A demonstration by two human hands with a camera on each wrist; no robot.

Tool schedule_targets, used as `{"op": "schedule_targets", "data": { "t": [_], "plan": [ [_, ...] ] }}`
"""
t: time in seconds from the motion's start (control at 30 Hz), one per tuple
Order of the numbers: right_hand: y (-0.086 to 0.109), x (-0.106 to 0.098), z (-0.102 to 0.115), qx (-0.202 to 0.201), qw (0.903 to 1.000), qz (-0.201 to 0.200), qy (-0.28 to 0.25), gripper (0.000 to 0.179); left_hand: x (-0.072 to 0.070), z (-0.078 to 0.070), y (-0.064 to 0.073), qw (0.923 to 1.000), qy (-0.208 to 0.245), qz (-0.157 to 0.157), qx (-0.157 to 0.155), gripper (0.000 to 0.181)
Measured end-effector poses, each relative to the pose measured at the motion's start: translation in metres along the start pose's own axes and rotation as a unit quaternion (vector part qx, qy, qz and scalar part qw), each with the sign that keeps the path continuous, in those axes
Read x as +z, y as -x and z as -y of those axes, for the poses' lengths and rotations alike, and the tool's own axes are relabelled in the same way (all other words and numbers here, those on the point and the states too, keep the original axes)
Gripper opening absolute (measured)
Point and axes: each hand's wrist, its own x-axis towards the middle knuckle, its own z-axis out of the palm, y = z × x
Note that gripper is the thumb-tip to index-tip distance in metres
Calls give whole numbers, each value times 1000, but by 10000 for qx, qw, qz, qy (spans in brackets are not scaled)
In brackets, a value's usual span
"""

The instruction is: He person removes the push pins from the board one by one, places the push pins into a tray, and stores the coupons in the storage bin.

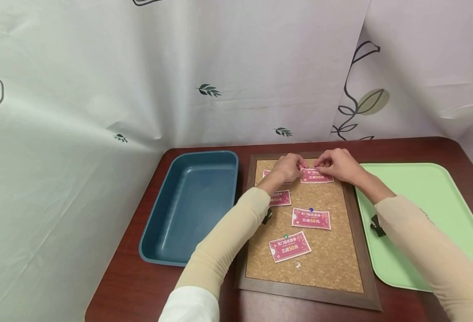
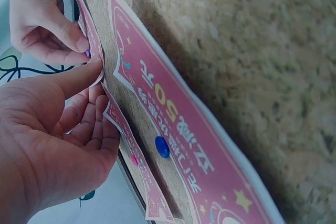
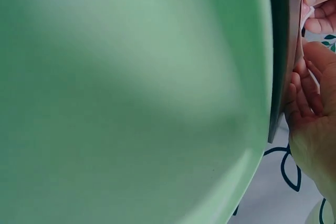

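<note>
A coupon (image 1: pixel 317 177) is lying near the top right of the corkboard (image 1: pixel 333 255), its long axis running roughly left to right, across the board's width. The left hand (image 1: pixel 289 167) is pinching it at its left end, by the upper corner, thumb on the printed face and the other fingers curling. The right hand (image 1: pixel 339 164) is pinching a purple pin (image 2: pixel 88 53) at the coupon's top edge, close to the middle. The relation that matters is this: the pin is sitting between the hands along that edge, with the right hand nearest it and the left hand steadying the end to its left. Whether the point is already piercing the paper, one cannot tell.

Further out, a second coupon (image 1: pixel 311 218) is lying below with a blue pin (image 1: pixel 311 209), and a tilted one (image 1: pixel 290 246) is lying lower still under a green pin (image 1: pixel 286 236). Two more are showing partly behind the left arm. A blue tray (image 1: pixel 196 192) is standing left of the board, and a green tray (image 1: pixel 413 179) is lying just beside it on the right.
</note>
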Motion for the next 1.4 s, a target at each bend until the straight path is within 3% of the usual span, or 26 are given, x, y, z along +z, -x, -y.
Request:
{"op": "schedule_targets", "data": {
  "t": [0.27, 0.5, 0.87, 1.2, 1.4],
  "plan": [
    [0, 3, 2, 44, 9999, -135, 0, 8, 0, 0, -2, 9999, 98, 26, -74, 19],
    [0, 4, 3, 148, 9997, -170, -50, 9, -1, 0, 2, 9998, 203, 31, 53, 14],
    [-1, 5, 3, 292, 9993, -155, -147, 6, -1, 0, 2, 9994, 341, 4, -100, 9],
    [1, -3, 9, 557, 9972, -77, -494, 6, -13, -4, 0, 9984, 523, 149, -123, 5],
    [2, -9, 16, 581, 9954, -80, -755, 6, -29, -9, 2, 9990, 435, 81, -98, 3]
  ]
}}
